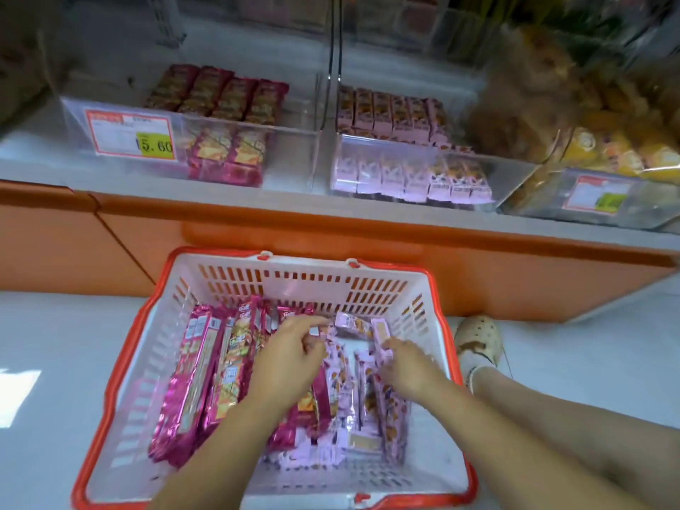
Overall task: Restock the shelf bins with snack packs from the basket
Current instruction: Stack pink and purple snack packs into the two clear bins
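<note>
Grip: right hand (pixel 408 366) has its fingers curled round one small pale-pink snack pack (pixel 379 331), held on end at the far right inside the white slatted plastic basket with an orange-red rim (pixel 121 362). left hand (pixel 290 355) is at the basket's far middle, thumb and forefinger drawn together over the packs. Whether anything is pinched between them, cannot tell.

Under both hands, in the right half of the basket: a loose heap of pale-pink packs (pixel 353 399), several on edge. In the left half of the basket: long magenta foil packs (pixel 198 369), lying lengthwise and leaning on one another.

The basket sits on a pale floor (pixel 55 344). Just right of the basket is a foot in a cream perforated clog (pixel 478 340).

Beyond the basket is an orange shelf base (pixel 331 233), with clear bins on the shelf above it. The left clear bin (pixel 294 160) holds magenta packs and has a red-bordered price tag (pixel 130 136) on its front. The middle clear bin (pixel 478 156) holds upright rows of pale-pink packs. The right clear bin (pixel 544 200) holds yellow packs, blurred.
</note>
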